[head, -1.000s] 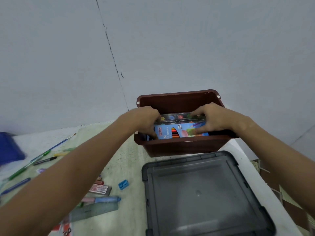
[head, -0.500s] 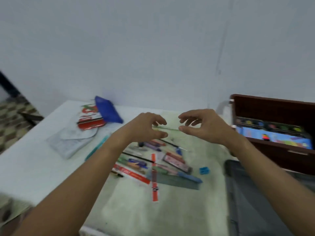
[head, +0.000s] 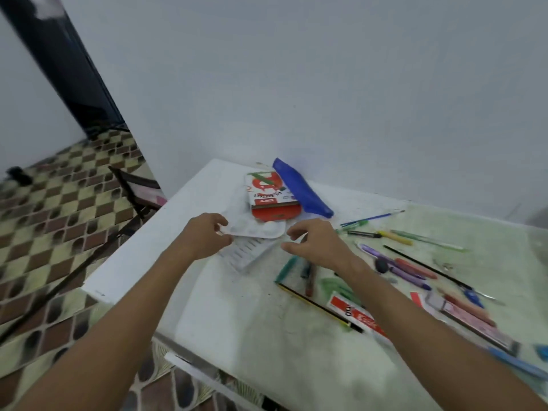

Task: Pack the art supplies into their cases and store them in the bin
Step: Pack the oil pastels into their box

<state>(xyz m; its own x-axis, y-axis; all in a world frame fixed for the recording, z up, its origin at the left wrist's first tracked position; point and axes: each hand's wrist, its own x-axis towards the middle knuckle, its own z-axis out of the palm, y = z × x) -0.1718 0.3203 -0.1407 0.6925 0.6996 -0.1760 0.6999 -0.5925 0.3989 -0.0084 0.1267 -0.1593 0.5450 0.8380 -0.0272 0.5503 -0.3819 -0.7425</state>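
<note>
- A second ago both hands were down in the brown bin on the boxed sets; the bin is now out of frame.
- My left hand [head: 207, 234] and right hand [head: 311, 243] have swung to frame centre, fingers loosely curled, holding nothing, flanking the white palette [head: 255, 229].
- The oil pastel box [head: 271, 200] and blue pouch [head: 299, 188] lie just behind it.
- Loose pens and pencils [head: 415, 268] are scattered at right, so I judge plenty remains unpacked.
</note>
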